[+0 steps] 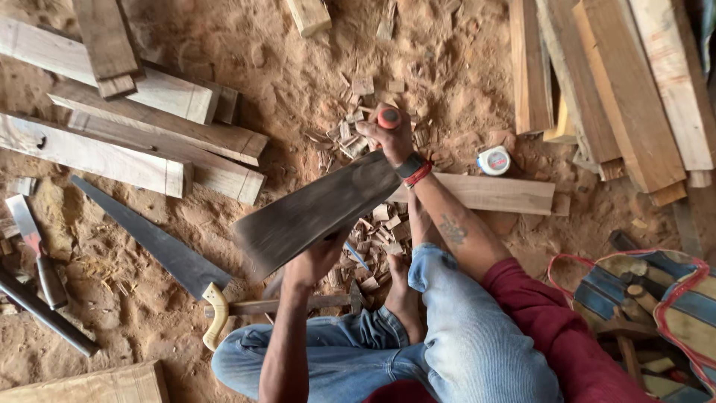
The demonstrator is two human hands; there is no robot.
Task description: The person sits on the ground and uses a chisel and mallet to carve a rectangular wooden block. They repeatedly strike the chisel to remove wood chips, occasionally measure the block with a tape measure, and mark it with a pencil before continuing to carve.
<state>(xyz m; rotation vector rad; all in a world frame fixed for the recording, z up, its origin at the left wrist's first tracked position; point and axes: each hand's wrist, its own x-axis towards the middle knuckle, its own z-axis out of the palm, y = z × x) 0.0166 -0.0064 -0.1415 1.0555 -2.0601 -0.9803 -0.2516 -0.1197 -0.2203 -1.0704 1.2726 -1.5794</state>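
Dark wooden board [317,211], flat and weathered, slants across the middle of the scene, held over a sandy dirt floor [298,67] by a person sitting on the ground in blue jeans and a red top. Its lower left end hangs above the floor, blurred as if in motion. The left hand [313,261] grasps the board from underneath near its near edge, fingers curled around it. The right hand [391,138], wearing a dark wristband and red thread, is clenched around a tool with a red-tipped handle [388,118] at the far right end of the board; the tool's working end is hidden.

Wood chips [373,224] lie scattered beneath the board and around a bare foot [403,295]. A handsaw [160,250] with a pale handle lies on the dirt to the left, and a hammer [298,304] rests just beside the near knee. A pale plank [492,194] lies flat to the right, touching the forearm's far side, with a small tape measure [494,160] just beyond it. Stacked planks [134,134] fill the far left, more timber [619,97] the far right. A striped bag with red handles [656,298] holding wooden tools sits near right.
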